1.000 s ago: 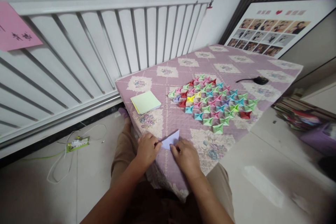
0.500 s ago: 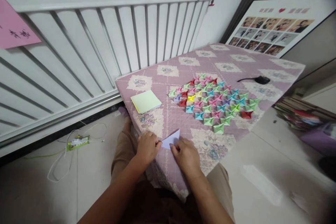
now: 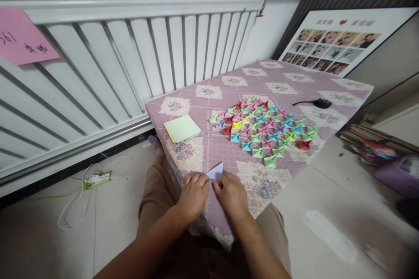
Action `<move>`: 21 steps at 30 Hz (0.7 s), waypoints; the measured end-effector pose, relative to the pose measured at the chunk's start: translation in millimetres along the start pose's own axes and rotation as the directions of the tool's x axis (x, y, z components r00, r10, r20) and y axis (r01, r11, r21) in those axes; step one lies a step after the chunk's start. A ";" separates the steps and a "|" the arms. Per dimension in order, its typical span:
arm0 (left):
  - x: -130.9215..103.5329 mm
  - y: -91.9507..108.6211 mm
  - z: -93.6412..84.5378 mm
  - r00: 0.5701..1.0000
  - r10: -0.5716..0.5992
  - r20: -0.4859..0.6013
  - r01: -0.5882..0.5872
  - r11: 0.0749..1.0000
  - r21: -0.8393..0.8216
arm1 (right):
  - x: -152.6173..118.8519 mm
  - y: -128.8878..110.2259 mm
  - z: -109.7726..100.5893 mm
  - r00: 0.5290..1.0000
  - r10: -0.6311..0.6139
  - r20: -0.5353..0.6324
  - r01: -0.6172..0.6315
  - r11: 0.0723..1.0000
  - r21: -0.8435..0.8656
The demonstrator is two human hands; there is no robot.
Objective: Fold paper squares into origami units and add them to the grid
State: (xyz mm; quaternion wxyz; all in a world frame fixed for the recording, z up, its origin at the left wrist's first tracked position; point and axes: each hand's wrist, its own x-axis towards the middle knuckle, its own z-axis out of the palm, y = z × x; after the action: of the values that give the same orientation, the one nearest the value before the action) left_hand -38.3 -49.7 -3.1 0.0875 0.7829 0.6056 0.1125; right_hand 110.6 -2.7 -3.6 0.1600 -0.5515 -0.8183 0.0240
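A pale lavender sheet of paper, folded to a pointed shape, lies at the near corner of the table. My left hand covers its left end, fingers closed together and pressing on it. From the other side, my right hand grips the paper's right edge, the thumb on top. Both hands hide the lower part of the sheet. Beyond them several small folded paper pieces in green, blue, pink, red and yellow stand in slanting rows. A stack of square paper sheets, pale green on top, rests at the left.
A quilted purple cloth covers the table. A small black object with a cord lies far right. Behind runs a white radiator; a photo board leans at the back. On the floor are a power strip and stacked papers.
My left hand has slid right along the paper, closer to my right hand, and covers more of it. My right hand stays in nearly the same place. The view has tilted slightly upward.
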 end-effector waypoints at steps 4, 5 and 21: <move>-14.1 -1.1 6.9 0.998 -0.048 -0.050 0.049 0.999 0.015 | -2.1 1.1 0.8 1.000 0.011 -0.016 -0.011 1.000 0.027; -17.0 -2.3 6.3 0.997 -0.055 -0.056 0.056 0.998 0.021 | -2.7 2.1 0.9 1.000 0.017 -0.019 -0.017 0.999 0.035; -39.4 -2.6 18.0 0.959 -0.217 -0.180 0.230 0.972 0.052 | -10.1 9.4 -1.8 0.979 0.203 0.017 -0.203 0.978 0.036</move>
State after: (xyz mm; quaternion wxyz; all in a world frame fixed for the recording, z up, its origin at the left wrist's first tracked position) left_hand -45.2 -87.2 -23.8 0.0181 0.6992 0.6993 0.1474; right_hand 122.9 -8.4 -6.3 0.1616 -0.6289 -0.7582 0.0593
